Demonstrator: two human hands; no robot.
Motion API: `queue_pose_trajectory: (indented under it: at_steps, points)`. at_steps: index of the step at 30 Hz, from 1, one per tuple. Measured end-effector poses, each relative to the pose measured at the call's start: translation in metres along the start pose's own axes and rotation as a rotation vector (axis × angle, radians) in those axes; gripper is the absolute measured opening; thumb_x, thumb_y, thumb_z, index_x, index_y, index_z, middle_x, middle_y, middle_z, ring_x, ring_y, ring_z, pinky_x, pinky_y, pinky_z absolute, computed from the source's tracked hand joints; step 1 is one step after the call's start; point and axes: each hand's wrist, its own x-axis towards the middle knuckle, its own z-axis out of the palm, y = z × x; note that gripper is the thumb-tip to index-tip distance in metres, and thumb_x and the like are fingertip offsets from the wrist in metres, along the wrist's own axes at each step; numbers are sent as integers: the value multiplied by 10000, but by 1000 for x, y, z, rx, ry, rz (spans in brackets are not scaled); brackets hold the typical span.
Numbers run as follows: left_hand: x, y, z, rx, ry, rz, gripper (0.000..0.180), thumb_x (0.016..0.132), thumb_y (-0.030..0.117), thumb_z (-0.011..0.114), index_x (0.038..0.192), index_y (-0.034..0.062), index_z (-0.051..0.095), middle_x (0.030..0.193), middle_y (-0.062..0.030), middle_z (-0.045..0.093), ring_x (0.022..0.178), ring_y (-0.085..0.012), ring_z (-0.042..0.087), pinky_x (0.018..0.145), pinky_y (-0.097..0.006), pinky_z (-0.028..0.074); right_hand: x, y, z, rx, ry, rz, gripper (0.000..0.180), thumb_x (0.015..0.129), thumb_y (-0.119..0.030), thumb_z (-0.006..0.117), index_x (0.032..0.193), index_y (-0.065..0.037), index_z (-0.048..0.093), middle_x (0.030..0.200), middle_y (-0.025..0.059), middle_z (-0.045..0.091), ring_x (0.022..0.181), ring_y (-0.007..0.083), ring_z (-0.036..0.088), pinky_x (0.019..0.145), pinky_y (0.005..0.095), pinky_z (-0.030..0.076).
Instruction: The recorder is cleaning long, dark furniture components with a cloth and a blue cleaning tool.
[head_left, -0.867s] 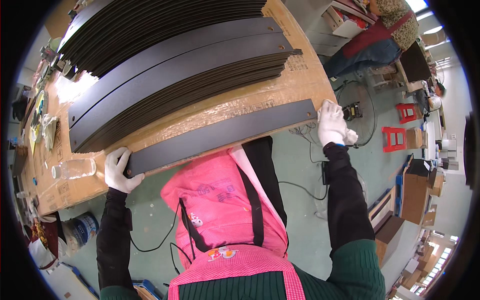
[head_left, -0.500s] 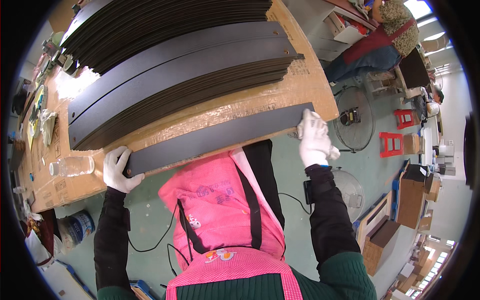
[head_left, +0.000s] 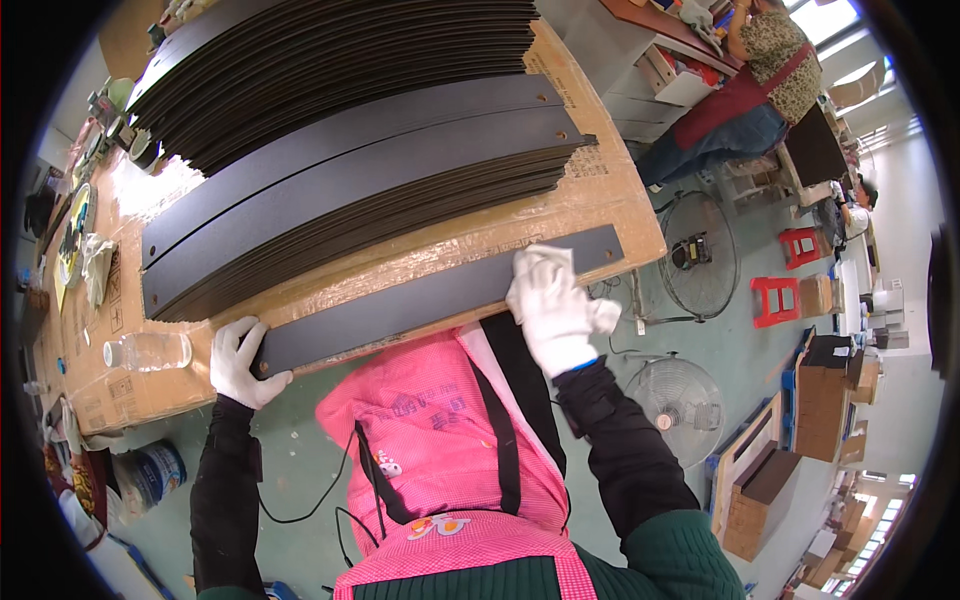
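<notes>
- Well left of the left hand (head_left: pixel 240 366), on the cardboard-covered table (head_left: pixel 612 212): crumpled pale fabric (head_left: pixel 97 268); just beside the same hand, a clear bottle (head_left: pixel 155 352) lying on its side, perhaps put there to leave the near edge free.
- At the left hand itself: white glove, thumb by the near edge and fingers round the far corner, holding the end of a dark board (head_left: pixel 430 298), most likely to stop any sliding.
- From the left hand, under the right hand (head_left: pixel 555 312) and a little past: that same dark board, flat along the table's near edge, probably for easy reach by both hands.
- Beyond both hands: a near pile (head_left: pixel 365 195) and a farther pile (head_left: pixel 340 75) of similar boards, stacked lengthwise, likely to save room.
- Between the forearms, nearer than the hands: a pink apron (head_left: pixel 440 420).
- At the right hand: gloved, closed over what looks like a white cloth (head_left: pixel 547 262), pressed on the board toward the right end, seemingly for rubbing; exact finger grip impossible to tell, white on white.
- Right of the right hand, on the floor: a large fan (head_left: pixel 690 252); farther right, a red stool (head_left: pixel 775 302).
</notes>
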Motion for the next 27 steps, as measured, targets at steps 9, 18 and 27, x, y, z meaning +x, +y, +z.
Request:
queue_pose_trajectory:
  at_steps: [9,18,27]
  points:
    - [8,5,1,13,4,24,756,556,377,863,1235,86,701,1273,-126,657,1146,-393,628,970,-506,513,26,62,10,-251,20,219,388,953,-172,615,1290,19,612,1152,156,646,1085,318,630,881,456,556]
    - [4,0,-2,32,1,2,770,569,419,863,1238,77,696,1262,-133,657,1130,-399,626,978,-506,507,24,47,7,-95,85,139,298,1002,-183,565,1259,-40,612,1119,170,654,1037,348,653,718,513,596]
    - [-7,0,-8,18,-2,-25,802,516,392,874,1235,85,699,1261,-131,651,1136,-400,623,971,-516,510,1,-46,-16,187,-162,112,397,931,-156,591,1284,23,621,1081,259,640,1087,388,644,752,536,572]
